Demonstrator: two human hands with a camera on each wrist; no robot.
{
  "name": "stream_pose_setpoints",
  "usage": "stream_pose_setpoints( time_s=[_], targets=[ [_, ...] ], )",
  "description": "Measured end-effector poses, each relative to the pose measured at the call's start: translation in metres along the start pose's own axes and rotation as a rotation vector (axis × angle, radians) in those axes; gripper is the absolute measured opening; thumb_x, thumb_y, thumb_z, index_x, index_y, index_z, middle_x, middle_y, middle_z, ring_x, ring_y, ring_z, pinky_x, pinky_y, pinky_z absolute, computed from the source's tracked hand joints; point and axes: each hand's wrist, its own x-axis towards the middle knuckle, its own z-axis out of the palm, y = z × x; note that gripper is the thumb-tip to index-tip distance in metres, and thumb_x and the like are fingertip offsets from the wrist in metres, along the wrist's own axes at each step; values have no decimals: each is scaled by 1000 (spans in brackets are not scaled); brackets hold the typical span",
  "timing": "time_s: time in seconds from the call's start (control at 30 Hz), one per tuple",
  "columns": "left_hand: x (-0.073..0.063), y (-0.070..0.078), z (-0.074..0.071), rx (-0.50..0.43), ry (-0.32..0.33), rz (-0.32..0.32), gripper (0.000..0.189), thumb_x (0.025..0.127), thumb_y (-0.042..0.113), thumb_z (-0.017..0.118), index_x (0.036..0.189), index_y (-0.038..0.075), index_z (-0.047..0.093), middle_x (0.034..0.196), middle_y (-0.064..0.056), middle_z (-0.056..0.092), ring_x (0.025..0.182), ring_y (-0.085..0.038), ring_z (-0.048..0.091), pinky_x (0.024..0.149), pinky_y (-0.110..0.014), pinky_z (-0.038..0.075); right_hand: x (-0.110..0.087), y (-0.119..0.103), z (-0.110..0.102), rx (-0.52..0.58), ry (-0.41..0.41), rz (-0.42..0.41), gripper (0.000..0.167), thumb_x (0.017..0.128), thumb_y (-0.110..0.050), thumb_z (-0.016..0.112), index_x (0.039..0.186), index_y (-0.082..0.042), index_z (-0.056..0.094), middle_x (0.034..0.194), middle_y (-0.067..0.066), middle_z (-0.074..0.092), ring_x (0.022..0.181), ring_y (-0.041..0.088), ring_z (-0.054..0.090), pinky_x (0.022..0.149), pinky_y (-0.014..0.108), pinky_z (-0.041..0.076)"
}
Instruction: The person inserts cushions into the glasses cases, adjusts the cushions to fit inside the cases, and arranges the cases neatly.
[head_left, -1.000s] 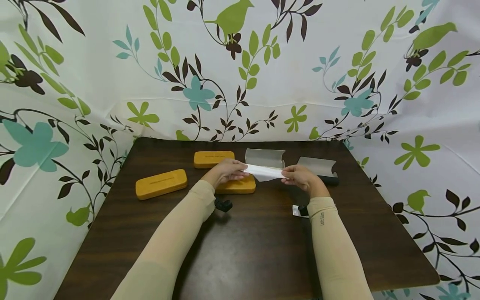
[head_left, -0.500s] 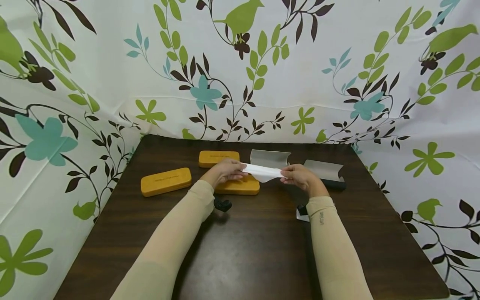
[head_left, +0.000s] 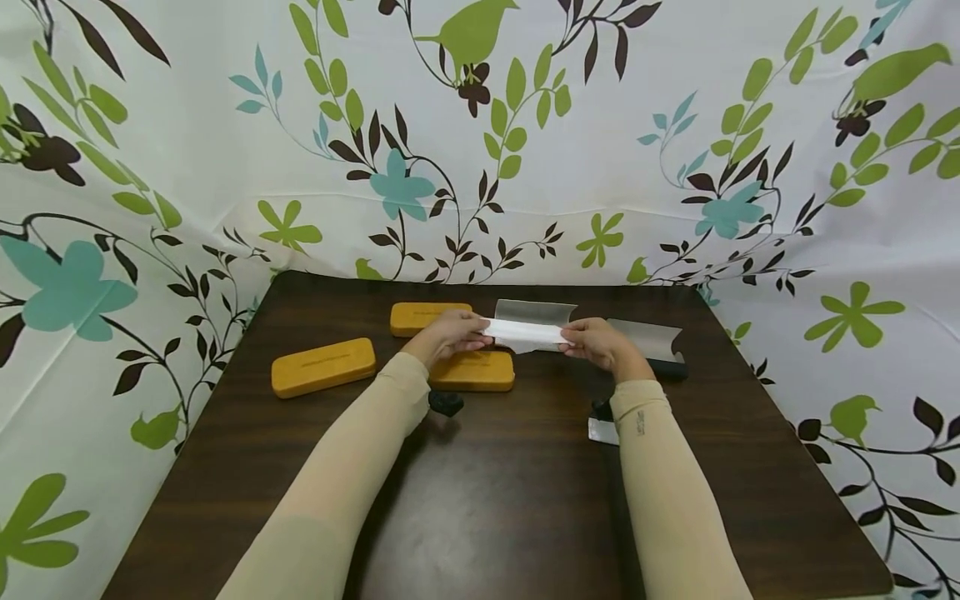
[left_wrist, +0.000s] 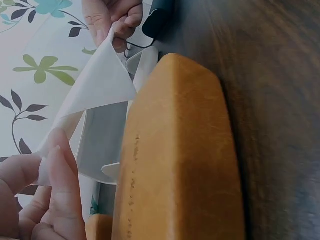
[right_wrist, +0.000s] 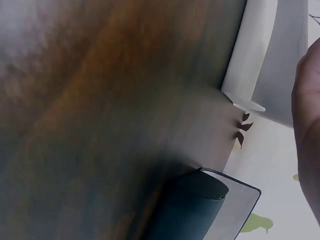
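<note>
A white cloth is stretched between both hands above the back middle of the table. My left hand pinches its left end between thumb and fingers. The right hand pinches the opposite end. In the left wrist view, a loose corner of the cloth hangs down near a mustard-yellow glasses case. Behind the cloth stands an open white glasses case with a grey lining, partly covered. Only the side of the right hand shows in the right wrist view.
Two more shut yellow cases, one at left and one at the back, lie on the dark wooden table. An open dark case is right of the right hand. A leaf-patterned curtain hangs behind the table.
The head view has shifted slightly. Both hands keep hold of the cloth, which now lies more level, its upper folded band broader and its hanging edge changed in shape.
</note>
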Motion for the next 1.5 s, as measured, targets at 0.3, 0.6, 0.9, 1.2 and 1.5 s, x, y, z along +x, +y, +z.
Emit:
stream_pose_setpoints(
  time_s=[0.3,0.6,0.9,1.2,1.5],
  targets=[
    [15,4,4,102,52,-6,35,102,15,63,133,-2,60,77,-7,72,62,-9,68,51,-15,49,10,-8,-8,40,53,28,40,105,1,50,140,18,41,93,10,63,75,10,68,74,21,57],
    [29,5,13,163,95,1,32,101,15,64,129,-1,64,73,-5,71,56,-7,65,47,-14,43,24,-10,-10,20,171,85,42,106,-2,50,143,16,43,90,7,62,74,10,66,76,23,57],
    [44,6,18,207,137,68,30,101,17,64,126,1,65,83,-10,74,61,-8,66,50,-15,44,31,-11,-14,-1,294,45,38,105,-3,52,140,12,50,100,12,59,72,7,67,77,21,57],
    [53,3,27,525,179,171,19,99,15,65,109,1,74,97,-7,64,62,-11,52,57,-25,40,32,-5,-10,-274,321,-3,29,104,-6,55,128,10,60,106,16,62,74,14,63,74,29,55],
    [53,-4,43,1022,373,306,14,95,16,66,100,9,76,104,-5,72,87,-23,64,70,-36,52,32,-1,1,-846,418,-113,20,101,-13,60,113,0,70,115,18,66,99,34,61,84,47,52]
  ],
)
